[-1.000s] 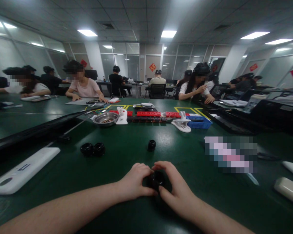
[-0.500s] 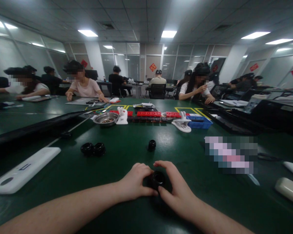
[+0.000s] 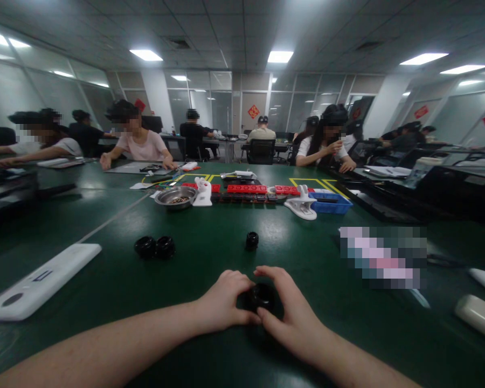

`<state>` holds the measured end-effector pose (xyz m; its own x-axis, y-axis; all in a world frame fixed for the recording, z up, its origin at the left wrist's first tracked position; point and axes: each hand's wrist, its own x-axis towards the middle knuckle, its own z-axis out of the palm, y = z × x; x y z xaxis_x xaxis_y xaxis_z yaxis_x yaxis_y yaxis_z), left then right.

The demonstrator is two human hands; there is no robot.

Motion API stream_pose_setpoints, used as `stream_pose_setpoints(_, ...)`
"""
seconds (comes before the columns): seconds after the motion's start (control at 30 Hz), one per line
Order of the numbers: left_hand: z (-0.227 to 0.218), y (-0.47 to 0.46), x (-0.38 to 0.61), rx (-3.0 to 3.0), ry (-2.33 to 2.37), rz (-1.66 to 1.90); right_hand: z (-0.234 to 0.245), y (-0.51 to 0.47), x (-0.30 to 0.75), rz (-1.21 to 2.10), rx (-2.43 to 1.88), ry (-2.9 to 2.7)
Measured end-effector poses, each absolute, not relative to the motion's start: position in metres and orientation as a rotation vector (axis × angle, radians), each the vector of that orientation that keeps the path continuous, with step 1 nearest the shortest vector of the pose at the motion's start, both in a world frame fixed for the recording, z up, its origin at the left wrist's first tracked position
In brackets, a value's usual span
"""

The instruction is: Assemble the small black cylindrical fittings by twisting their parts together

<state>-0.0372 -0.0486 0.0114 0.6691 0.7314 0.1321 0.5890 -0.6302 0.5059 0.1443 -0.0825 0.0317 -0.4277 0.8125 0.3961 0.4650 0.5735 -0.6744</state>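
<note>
Between my two hands, low over the table's near side, is a glossy black round part with a hollow middle (image 3: 263, 295). My left hand (image 3: 224, 302) grips it from the left, thumb and fingers curved against its side. From the right, my right hand (image 3: 290, 307) curls round it, thumb at its near edge. A smaller black round part (image 3: 251, 240) stands just beyond my hands. Two more black ring-shaped parts, a left one (image 3: 145, 246) and a right one (image 3: 165, 247), sit side by side farther left.
A metal bowl (image 3: 175, 198) with small pieces, white clips (image 3: 203, 192), red strips (image 3: 247, 189) and a blue tray (image 3: 330, 203) line the far side. A white panel (image 3: 44, 280) lies left. A beige case (image 3: 480, 318) is at right. Co-workers sit across the table.
The hollow part has tipped slightly between my hands, which stay almost in place. At left, the long black piece has gone from across the table, and a dark bulky shape shows at the left edge.
</note>
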Motion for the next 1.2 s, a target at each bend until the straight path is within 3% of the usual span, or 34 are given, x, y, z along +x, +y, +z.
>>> stream_pose_setpoints(0.17,0.0134,-0.0493,-0.0361,2.470,1.044,0.432,0.0307,-0.0792,0.1409,0.589,-1.181,-2.028)
stream_pose_setpoints(0.4,0.0139,-0.0495,-0.0364,2.433,1.047,0.462,0.0318,-0.0834,0.1456,0.732,-0.916,-2.160)
stream_pose_setpoints(0.67,0.0145,-0.0512,-0.0362,2.456,1.039,0.458,0.0275,-0.0771,0.1416,0.597,-1.202,-2.022)
stream_pose_setpoints(0.93,0.0106,-0.0491,-0.0370,2.455,1.036,0.478,0.0302,-0.0823,0.1456,0.719,-0.957,-2.144)
stream_pose_setpoints(1.2,0.0133,-0.0497,-0.0364,2.471,1.036,0.457,0.0294,-0.0787,0.1426,0.610,-1.151,-2.054)
